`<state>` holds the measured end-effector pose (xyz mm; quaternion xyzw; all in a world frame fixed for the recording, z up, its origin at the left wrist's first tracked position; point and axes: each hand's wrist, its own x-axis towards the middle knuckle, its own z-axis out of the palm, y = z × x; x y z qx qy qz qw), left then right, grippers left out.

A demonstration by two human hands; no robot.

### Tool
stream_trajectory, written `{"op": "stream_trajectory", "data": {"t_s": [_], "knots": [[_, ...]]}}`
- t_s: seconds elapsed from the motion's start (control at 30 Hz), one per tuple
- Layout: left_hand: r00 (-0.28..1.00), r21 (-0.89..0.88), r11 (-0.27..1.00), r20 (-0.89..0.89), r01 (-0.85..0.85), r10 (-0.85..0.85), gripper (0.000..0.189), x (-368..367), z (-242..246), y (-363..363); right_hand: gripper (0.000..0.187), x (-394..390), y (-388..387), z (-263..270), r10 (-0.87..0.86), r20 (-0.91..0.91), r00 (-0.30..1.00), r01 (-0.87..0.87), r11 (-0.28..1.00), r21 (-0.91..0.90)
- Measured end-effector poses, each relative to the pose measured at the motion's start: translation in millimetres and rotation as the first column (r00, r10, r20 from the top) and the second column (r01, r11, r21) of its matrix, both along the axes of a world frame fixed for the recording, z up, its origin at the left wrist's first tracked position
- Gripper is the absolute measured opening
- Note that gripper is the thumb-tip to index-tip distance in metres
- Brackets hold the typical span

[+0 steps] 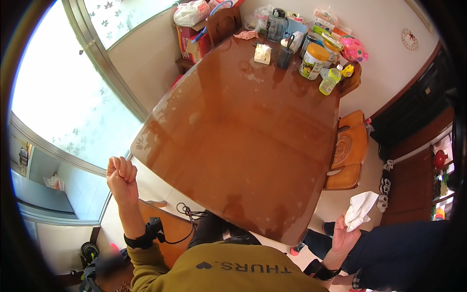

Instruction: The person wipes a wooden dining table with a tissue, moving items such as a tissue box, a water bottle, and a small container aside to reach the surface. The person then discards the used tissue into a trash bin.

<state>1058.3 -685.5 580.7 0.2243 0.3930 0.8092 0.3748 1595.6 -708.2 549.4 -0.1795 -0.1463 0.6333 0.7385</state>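
Observation:
My left hand (122,179) is raised in a fist beyond the table's left corner, and nothing shows in its fingers. A black strap with a small device (155,226) is around that wrist. Off the table's right front corner, my right hand (344,233) grips a crumpled white tissue (359,211). Its wrist carries a dark band (321,270). Directly before me lies a glossy brown wooden table (237,146), its top marked with pale blotches and reflections. Neither hand touches it.
At the table's far end stand a tissue pack (262,54), a yellow-lidded can (313,61), a green-liquid bottle (330,80) and a large water bottle (276,25). A carved wooden chair (348,149) borders the right side. Another person's dark-clothed leg (394,252) is beside my right arm. A black cable (188,210) hangs at left.

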Motion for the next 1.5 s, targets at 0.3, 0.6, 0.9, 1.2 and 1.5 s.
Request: {"op": "stream_trajectory", "data": {"t_s": [0.3, 0.6, 0.9, 1.2, 1.5], "knots": [[0.998, -0.027, 0.998, -0.015, 0.055, -0.055, 0.024, -53, 27, 60, 0.037, -31, 3, 3, -0.154, 0.052, 0.987, 0.153, 0.988, 0.01], [0.994, -0.11, 0.989, 0.065, 0.097, -0.091, 0.024, -255, -38, 83, 0.031, -269, 59, -1, -0.007, -0.351, 0.936, -0.011, 0.999, -0.049], [0.988, -0.166, 0.981, 0.132, 0.096, -0.075, 0.024, -447, -63, 59, 0.017, -547, 178, -7, 0.449, -0.298, 0.842, -0.481, 0.876, -0.038], [0.991, -0.252, 0.959, 0.007, -0.131, 0.137, 0.018, -484, -47, -30, 0.026, -661, 212, -43, 0.669, -0.328, 0.667, -0.707, 0.707, 0.003], [0.855, -0.105, 0.855, 0.059, -0.508, 0.515, 0.023, -628, -39, -227, 0.024, -891, 101, -36, 0.926, 0.156, 0.345, -0.911, 0.37, -0.183]]}}
